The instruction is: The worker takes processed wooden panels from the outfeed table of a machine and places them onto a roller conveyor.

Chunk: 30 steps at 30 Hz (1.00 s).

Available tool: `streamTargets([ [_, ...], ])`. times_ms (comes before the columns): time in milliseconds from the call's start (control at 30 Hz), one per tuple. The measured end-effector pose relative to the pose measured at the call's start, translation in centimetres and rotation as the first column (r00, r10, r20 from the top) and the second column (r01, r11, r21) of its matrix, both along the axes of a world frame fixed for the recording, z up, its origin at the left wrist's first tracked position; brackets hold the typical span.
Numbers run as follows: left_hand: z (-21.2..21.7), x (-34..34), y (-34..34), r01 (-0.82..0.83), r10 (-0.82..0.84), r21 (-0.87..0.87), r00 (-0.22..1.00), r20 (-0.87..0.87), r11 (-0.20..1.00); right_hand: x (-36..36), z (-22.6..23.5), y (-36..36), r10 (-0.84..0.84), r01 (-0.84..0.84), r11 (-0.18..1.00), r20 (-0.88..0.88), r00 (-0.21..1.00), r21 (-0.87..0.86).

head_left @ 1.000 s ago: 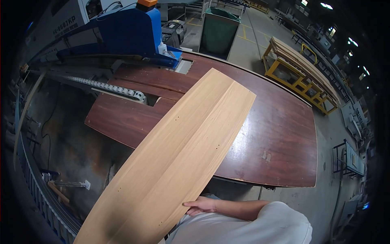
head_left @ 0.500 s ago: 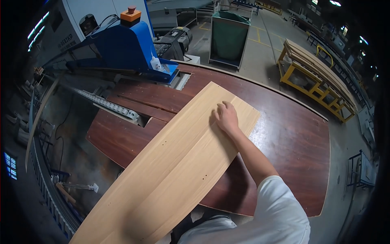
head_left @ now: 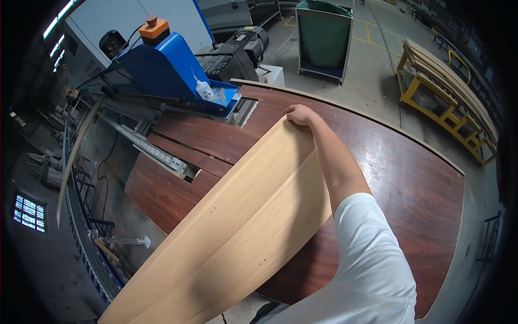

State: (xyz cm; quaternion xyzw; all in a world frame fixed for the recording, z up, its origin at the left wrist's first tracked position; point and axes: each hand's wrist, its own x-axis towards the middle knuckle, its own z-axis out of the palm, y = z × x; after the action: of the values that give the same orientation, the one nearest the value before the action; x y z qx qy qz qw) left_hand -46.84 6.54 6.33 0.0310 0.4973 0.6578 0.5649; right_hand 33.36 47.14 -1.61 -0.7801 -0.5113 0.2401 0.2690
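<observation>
A long, pale wooden board (head_left: 237, 216) with small drilled holes slants from the lower left up to the middle of the view. Its far part is over a dark red-brown tabletop (head_left: 399, 216). My right hand (head_left: 300, 115) is at the board's far corner, fingers curled round the edge and closed on it. My right forearm reaches over the board's right side and hides part of that end. My left hand is out of sight, and the near end of the board runs past the lower edge of the view.
A blue machine (head_left: 172, 65) with an orange-and-red button box (head_left: 154, 29) stands at the table's far left; a small white bottle (head_left: 204, 90) rests on it. A roller chain track (head_left: 156, 154) cuts into the tabletop. Beyond are a green bin (head_left: 324, 43) and a yellow rack (head_left: 431, 97) of boards.
My right hand has moved from lying on the board's face to its far corner and now grips the edge. The head view has shifted, moving the surroundings in the picture.
</observation>
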Motion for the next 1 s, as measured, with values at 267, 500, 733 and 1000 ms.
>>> streamTargets([
  [267, 0.1, -0.7, -1.3, -0.058, 0.041, 0.031, 0.920, 0.391, 0.998, 1.5, 0.7, -2.5, 0.027, -0.032, 0.995, 0.057, 0.998, 0.096],
  [500, -1.4, -2.6, -0.2, -0.098, 0.040, 0.041, 0.706, 0.707, 0.994, 1.4, 3.1, -17.1, -0.191, 0.186, 0.981, -0.142, 0.971, -0.044],
  [733, -4.0, -5.2, 1.5, -0.122, 0.034, 0.014, 0.387, 0.921, 0.992, 2.0, 1.0, -29.7, -0.414, 0.438, 0.899, -0.396, 0.820, -0.034],
  [1000, -4.5, -5.2, 2.5, -0.240, 0.137, -0.031, 0.440, 0.888, 0.970, -3.4, 0.4, -30.8, -0.552, 0.749, 0.647, -0.588, 0.591, 0.145],
])
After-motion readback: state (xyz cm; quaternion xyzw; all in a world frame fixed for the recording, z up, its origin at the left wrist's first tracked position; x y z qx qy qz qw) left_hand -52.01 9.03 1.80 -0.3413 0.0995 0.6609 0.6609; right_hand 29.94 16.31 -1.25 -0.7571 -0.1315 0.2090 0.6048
